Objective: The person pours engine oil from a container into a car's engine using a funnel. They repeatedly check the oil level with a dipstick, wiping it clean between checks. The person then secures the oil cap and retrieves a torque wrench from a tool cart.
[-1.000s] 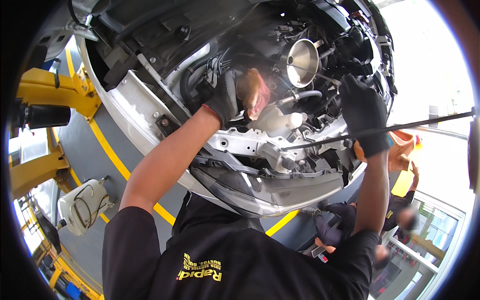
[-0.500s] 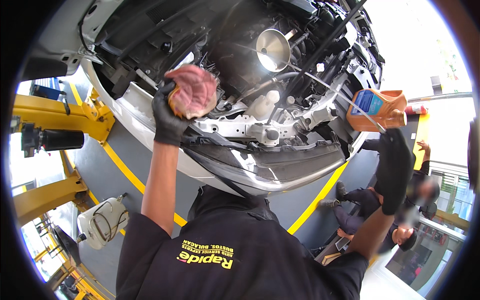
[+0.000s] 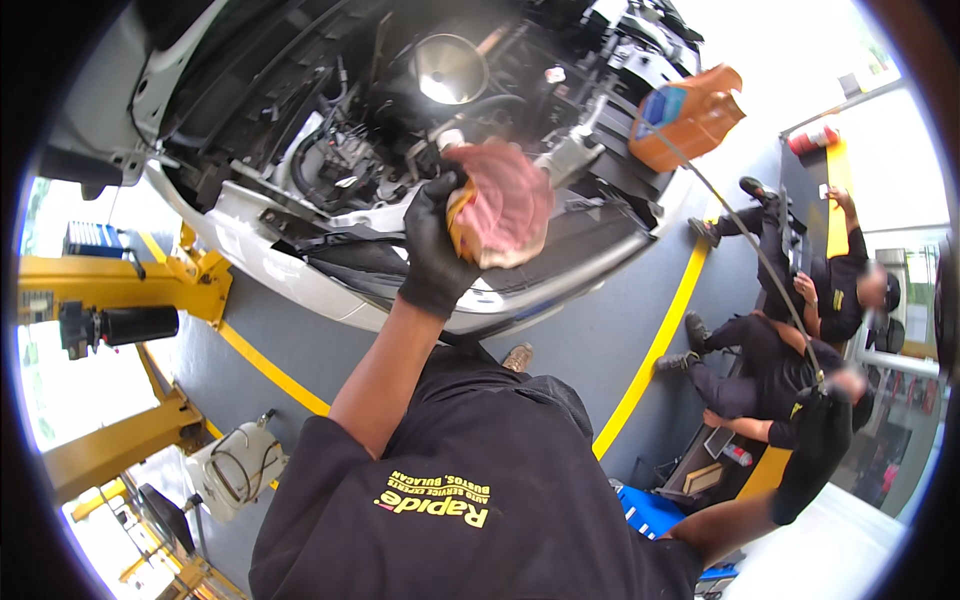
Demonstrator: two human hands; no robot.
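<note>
My left hand (image 3: 438, 245), in a black glove, is closed around a bunched pink rag (image 3: 505, 205) with a yellowish underside. The rag is held up in front of the car's open engine bay (image 3: 350, 150). Far out to the right, my right hand (image 3: 822, 415), also in a black glove, grips the end of a long thin dipstick (image 3: 735, 215). The rod slants up and left from that hand, its far end in line with an orange oil jug (image 3: 690, 120). The rag and the dipstick are apart. A metal funnel (image 3: 450, 70) stands in the engine bay.
The headlight and white bumper (image 3: 560, 300) lie just in front of me. Two people (image 3: 770, 370) in dark clothes sit at the right. A yellow lift arm (image 3: 110, 285) and a whitish tank (image 3: 235, 465) stand at the left. A blue object (image 3: 650, 510) is beside my right arm.
My right hand has moved outward and down, carrying the dipstick away from the engine bay. My left hand has brought the rag rightward across the headlight. The whole view has shifted too.
</note>
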